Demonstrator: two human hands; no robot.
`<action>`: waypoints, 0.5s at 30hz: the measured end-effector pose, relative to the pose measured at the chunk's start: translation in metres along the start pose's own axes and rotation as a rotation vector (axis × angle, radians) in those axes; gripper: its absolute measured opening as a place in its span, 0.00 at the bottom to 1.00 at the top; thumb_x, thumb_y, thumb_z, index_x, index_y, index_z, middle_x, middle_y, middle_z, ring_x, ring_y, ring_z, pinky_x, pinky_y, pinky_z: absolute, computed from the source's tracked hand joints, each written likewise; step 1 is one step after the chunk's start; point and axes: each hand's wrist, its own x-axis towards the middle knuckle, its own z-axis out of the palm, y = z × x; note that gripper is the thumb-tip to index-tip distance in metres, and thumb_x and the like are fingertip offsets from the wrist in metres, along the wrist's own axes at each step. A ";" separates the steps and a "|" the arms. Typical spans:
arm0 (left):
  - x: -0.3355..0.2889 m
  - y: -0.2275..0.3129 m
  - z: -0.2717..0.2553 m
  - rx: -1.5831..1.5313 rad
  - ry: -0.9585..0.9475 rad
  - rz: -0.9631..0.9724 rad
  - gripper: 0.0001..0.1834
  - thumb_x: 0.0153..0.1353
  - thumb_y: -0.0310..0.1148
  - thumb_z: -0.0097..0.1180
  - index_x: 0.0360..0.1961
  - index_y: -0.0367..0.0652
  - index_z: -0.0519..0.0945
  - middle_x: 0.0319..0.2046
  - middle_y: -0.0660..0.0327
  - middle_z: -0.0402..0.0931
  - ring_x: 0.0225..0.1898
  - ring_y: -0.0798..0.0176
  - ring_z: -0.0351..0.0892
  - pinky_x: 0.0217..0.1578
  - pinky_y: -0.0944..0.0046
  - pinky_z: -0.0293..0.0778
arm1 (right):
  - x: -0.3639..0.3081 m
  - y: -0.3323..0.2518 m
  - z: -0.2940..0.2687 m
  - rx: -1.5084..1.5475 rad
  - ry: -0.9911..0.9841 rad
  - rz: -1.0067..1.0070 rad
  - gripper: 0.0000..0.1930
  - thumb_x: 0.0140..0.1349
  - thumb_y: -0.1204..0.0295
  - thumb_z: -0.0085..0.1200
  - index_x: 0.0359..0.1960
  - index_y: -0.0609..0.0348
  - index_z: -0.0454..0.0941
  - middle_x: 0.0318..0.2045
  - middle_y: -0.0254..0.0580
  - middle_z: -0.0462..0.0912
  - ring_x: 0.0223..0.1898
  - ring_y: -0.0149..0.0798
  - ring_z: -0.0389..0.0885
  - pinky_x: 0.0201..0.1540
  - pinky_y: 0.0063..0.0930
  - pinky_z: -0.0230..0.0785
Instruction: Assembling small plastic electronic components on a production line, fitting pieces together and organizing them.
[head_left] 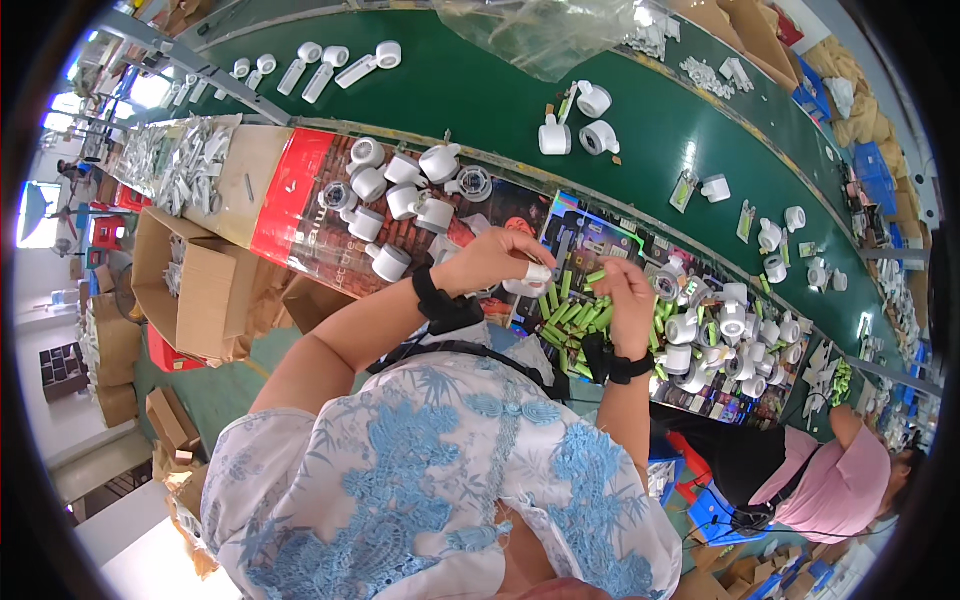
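My left hand (490,262) is closed on a white round plastic housing (530,284), over the front edge of the bench. To its right, my right hand (628,292) pinches what looks like a small green battery (596,277) at its fingertips. Below and between the hands lies a heap of loose green batteries (570,318). Right of my right hand, white housings (735,320) are piled with more batteries among them. Several further white housings (403,170) stand on the bench to the left of my left hand.
Beyond the bench runs a green conveyor belt (450,90) carrying spaced white housings. A clear plastic bag (545,35) lies at its far side. Cardboard boxes (215,300) stand at the left. A person in a pink top (830,480) works at the right.
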 end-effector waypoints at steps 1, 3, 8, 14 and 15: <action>0.000 -0.002 0.001 0.008 0.002 0.003 0.12 0.53 0.26 0.56 0.41 0.38 0.78 0.34 0.60 0.78 0.35 0.72 0.77 0.38 0.73 0.72 | 0.001 0.000 0.005 0.005 -0.002 -0.007 0.10 0.62 0.76 0.46 0.43 0.63 0.74 0.25 0.34 0.76 0.27 0.24 0.73 0.37 0.20 0.66; 0.001 -0.007 0.004 -0.155 0.009 0.051 0.12 0.54 0.25 0.55 0.40 0.37 0.79 0.36 0.59 0.78 0.36 0.71 0.77 0.39 0.73 0.72 | -0.002 0.001 0.010 0.040 -0.230 0.009 0.11 0.63 0.75 0.44 0.44 0.63 0.74 0.26 0.32 0.75 0.29 0.24 0.72 0.38 0.19 0.65; 0.000 -0.003 0.006 0.032 0.070 0.173 0.11 0.56 0.25 0.54 0.41 0.36 0.78 0.36 0.60 0.78 0.37 0.71 0.76 0.39 0.71 0.72 | -0.007 0.004 0.029 0.055 -0.255 -0.102 0.13 0.61 0.77 0.44 0.48 0.62 0.72 0.28 0.34 0.77 0.34 0.28 0.75 0.41 0.19 0.66; 0.003 -0.010 0.007 0.094 0.138 0.172 0.12 0.56 0.27 0.55 0.43 0.37 0.77 0.37 0.63 0.78 0.37 0.74 0.75 0.39 0.74 0.71 | -0.009 -0.007 0.030 0.094 -0.202 -0.013 0.11 0.58 0.80 0.49 0.43 0.64 0.73 0.28 0.37 0.80 0.31 0.28 0.76 0.38 0.19 0.68; 0.003 -0.012 0.007 0.075 0.129 0.148 0.13 0.56 0.27 0.55 0.43 0.37 0.77 0.36 0.63 0.79 0.36 0.74 0.75 0.38 0.74 0.71 | -0.009 -0.007 0.029 0.097 -0.200 -0.014 0.11 0.58 0.80 0.49 0.43 0.64 0.73 0.28 0.37 0.80 0.31 0.28 0.76 0.38 0.19 0.68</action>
